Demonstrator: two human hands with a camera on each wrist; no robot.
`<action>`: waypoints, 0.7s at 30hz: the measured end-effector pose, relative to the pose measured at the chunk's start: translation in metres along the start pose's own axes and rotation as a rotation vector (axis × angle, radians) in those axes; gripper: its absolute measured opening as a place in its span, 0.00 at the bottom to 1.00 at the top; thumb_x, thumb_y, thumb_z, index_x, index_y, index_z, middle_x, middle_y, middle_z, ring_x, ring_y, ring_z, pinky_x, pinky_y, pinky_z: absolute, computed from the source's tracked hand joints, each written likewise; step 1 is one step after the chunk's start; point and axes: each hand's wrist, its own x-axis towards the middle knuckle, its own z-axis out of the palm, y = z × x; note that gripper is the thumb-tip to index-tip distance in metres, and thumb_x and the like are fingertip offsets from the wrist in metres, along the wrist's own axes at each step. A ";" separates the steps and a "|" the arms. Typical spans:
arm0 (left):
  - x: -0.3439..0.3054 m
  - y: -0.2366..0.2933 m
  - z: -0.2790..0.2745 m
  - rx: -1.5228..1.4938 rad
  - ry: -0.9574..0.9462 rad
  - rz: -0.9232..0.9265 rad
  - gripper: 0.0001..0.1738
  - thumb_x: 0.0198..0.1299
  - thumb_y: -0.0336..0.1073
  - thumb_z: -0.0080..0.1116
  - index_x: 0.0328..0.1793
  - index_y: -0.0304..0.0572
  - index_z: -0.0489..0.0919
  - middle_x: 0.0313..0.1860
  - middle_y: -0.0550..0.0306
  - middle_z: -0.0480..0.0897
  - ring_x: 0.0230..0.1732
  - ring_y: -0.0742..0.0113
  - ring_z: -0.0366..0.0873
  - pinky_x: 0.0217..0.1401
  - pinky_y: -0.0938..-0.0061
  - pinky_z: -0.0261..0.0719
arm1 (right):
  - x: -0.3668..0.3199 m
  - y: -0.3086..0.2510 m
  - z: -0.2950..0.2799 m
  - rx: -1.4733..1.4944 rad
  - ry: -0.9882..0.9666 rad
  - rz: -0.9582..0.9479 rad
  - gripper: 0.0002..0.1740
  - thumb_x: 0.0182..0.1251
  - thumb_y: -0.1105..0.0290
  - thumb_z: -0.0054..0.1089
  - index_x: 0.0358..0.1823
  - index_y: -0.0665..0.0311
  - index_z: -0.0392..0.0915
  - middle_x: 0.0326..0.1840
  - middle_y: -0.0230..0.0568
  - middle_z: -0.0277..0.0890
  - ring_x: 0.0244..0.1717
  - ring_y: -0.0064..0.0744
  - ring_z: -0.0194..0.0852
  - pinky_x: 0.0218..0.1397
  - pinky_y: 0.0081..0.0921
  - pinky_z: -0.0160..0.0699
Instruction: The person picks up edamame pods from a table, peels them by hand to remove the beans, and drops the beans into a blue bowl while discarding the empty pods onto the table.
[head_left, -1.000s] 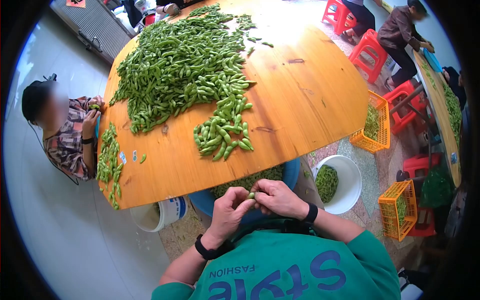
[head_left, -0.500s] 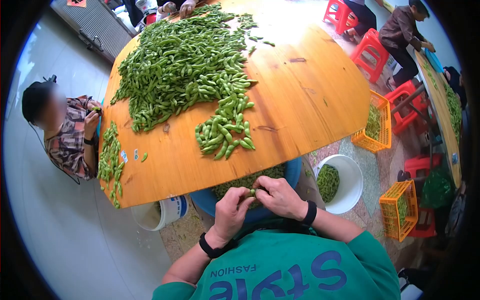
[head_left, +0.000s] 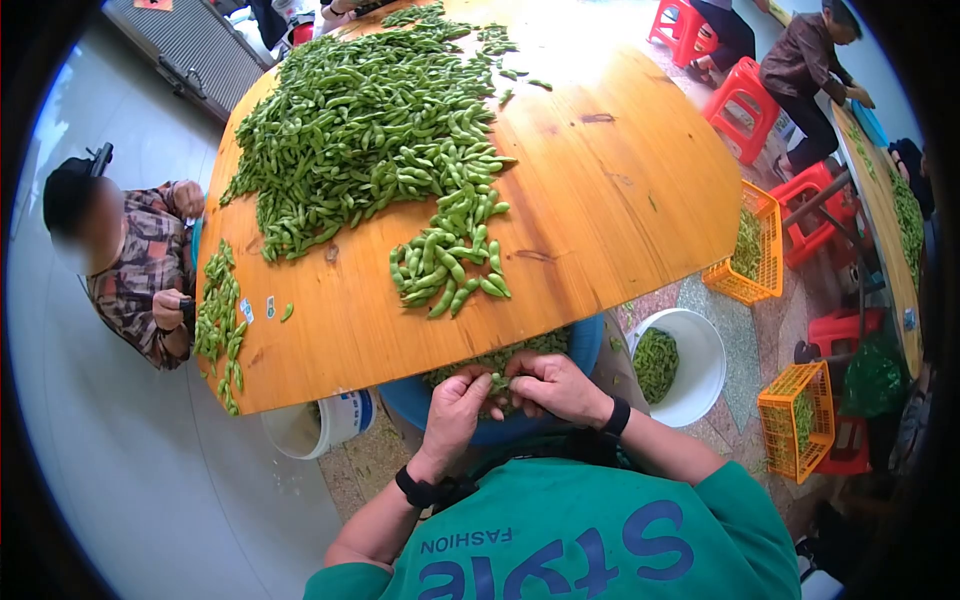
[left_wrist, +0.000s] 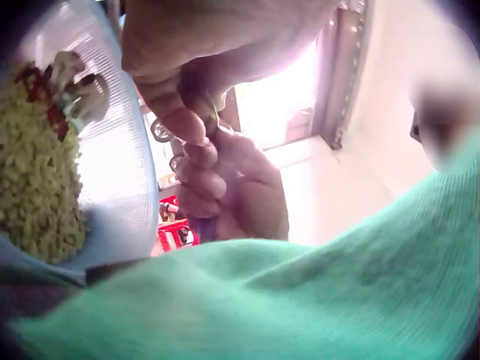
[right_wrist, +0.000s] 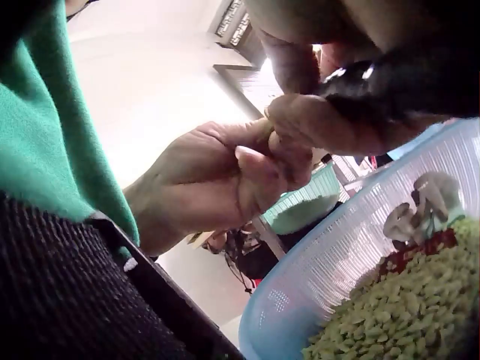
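Observation:
Close in front of the green shirt, my left hand [head_left: 455, 412] and right hand [head_left: 562, 388] meet fingertip to fingertip. Between them is a small green soybean pod [head_left: 498, 382], pinched by both thumbs and forefingers and partly covered by them. A dark, shiny piece [right_wrist: 375, 82] shows against my right hand in the right wrist view. Below the hands stands a blue basket [right_wrist: 274, 304] that holds a heap of shelled green beans [right_wrist: 397, 300]. On the wooden table ahead, a small group of loose pods [head_left: 440, 270] lies nearest to me.
A large pod heap [head_left: 340, 130] covers the table's far left. Across the left edge sits a person [head_left: 140, 250] beside more pods [head_left: 218, 320]. White buckets [head_left: 690, 350] stand under and beside the table, with orange crates [head_left: 797, 420] and red stools [head_left: 745, 108] at the right.
My fingers have shifted slightly on the pod, with the hands staying over the basket. The person at the left has moved their hands apart, one down toward the pods at the edge.

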 end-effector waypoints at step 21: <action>-0.001 -0.008 -0.004 -0.152 0.037 -0.323 0.12 0.74 0.39 0.52 0.51 0.38 0.79 0.41 0.58 0.83 0.38 0.68 0.80 0.38 0.74 0.78 | 0.003 0.013 0.007 -0.620 0.237 -0.567 0.07 0.60 0.72 0.64 0.34 0.67 0.75 0.29 0.50 0.77 0.33 0.51 0.80 0.34 0.38 0.78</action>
